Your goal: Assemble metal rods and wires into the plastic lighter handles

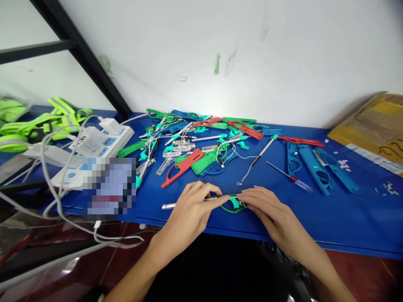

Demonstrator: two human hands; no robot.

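Note:
At the table's front edge lies an opened green utility lighter (225, 208) with a teal trigger (234, 203) in its loop. Its silver metal tube (168, 206) sticks out to the left beneath my left hand (192, 213). That hand is closed, thumb and index finger pressing where tube and green shell meet. Over the handle end, my right hand (273, 208) has its fingers curled together on the lighter and hides much of it. Just beyond are a metal tube with a white wire (260, 156) and a screwdriver (293, 178) with a clear red handle.
Lighter parts are piled at the back, including a red shell (185, 164) and clear fuel tanks (165, 164). Blue shells (315, 165) lie right, near a cardboard box (371, 128). Leftward are a power strip (116, 138), a blurred-out phone (110, 188), cables and yellow reflective straps (63, 115).

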